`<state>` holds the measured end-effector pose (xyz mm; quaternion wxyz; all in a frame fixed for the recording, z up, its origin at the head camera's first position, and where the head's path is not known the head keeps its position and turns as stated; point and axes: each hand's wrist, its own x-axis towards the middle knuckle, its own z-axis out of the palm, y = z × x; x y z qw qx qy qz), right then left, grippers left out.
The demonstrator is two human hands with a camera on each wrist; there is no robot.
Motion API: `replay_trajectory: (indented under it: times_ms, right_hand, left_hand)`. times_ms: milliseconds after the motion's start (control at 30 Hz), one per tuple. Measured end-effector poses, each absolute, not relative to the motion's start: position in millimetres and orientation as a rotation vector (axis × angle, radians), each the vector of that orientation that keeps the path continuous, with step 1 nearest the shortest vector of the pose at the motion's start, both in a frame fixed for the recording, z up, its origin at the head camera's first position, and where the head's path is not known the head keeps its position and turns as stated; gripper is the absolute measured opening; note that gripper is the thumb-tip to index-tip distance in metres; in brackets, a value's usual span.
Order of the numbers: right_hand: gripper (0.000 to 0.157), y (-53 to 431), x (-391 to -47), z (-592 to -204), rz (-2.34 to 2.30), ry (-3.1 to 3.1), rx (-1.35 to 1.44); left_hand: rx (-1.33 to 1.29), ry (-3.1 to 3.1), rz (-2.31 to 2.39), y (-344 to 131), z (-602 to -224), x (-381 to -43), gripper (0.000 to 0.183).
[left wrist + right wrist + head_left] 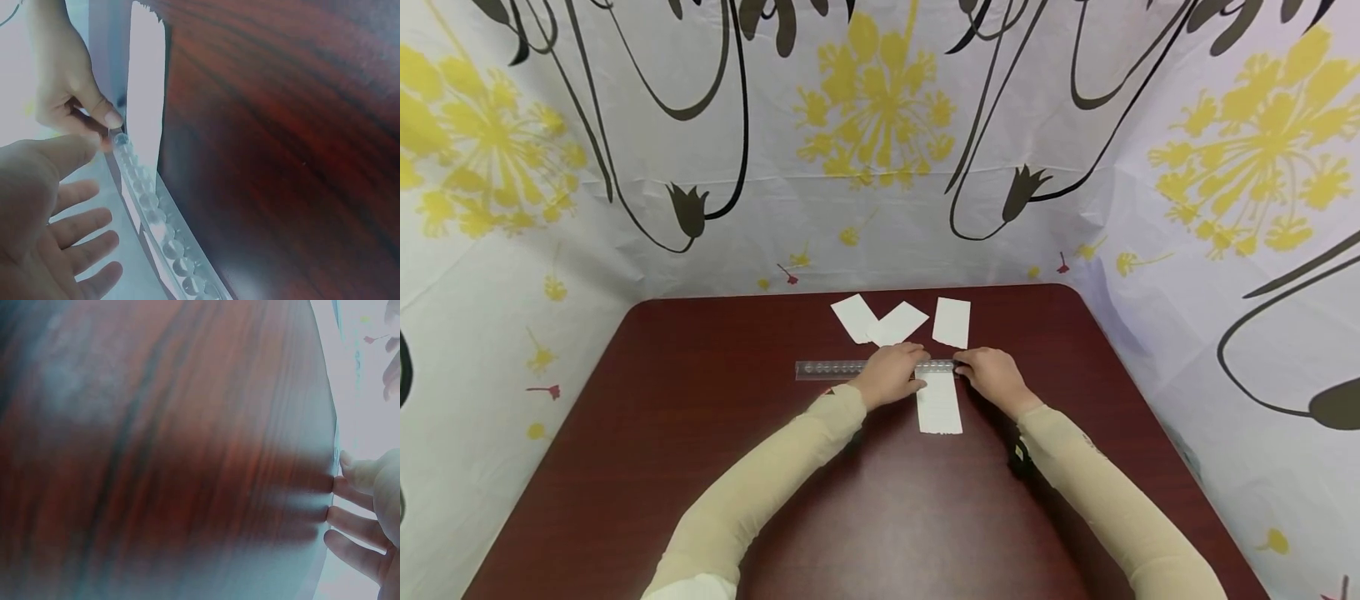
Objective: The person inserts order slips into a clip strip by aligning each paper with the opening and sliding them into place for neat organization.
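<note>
A clear plastic ruler [831,369] with a row of round shapes along it lies across the top of a white paper slip [938,404], whose lower edge is torn. Over the ruler's middle is my left hand [891,372]; the left wrist view shows its fingers [90,228] apart and loosely extended, with nothing held. My right hand [996,377] pinches the ruler's right end, its thumb [112,119] visible there in the left wrist view. In the right wrist view, the right hand's fingers [353,525] appear at the right edge; the ruler is not discernible there.
Three more white paper slips lie beyond the ruler: a left one [854,318], a middle one [901,322] overlapping it, and a right one [952,322]. They are near the far edge of the dark red table [700,433]. Flower-patterned cloth [880,242] hangs around it.
</note>
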<state>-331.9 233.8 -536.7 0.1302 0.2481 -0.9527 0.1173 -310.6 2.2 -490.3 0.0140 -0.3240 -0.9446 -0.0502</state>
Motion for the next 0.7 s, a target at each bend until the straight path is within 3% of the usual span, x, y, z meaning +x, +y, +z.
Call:
replay_trajectory:
  times_ms: [700]
  right_hand:
    - [0.012,233,-332,-536,0.359,-2.753,0.758]
  left_hand:
    - [-0.573,-2.997,-0.331,-8,-483,-360,0.053]
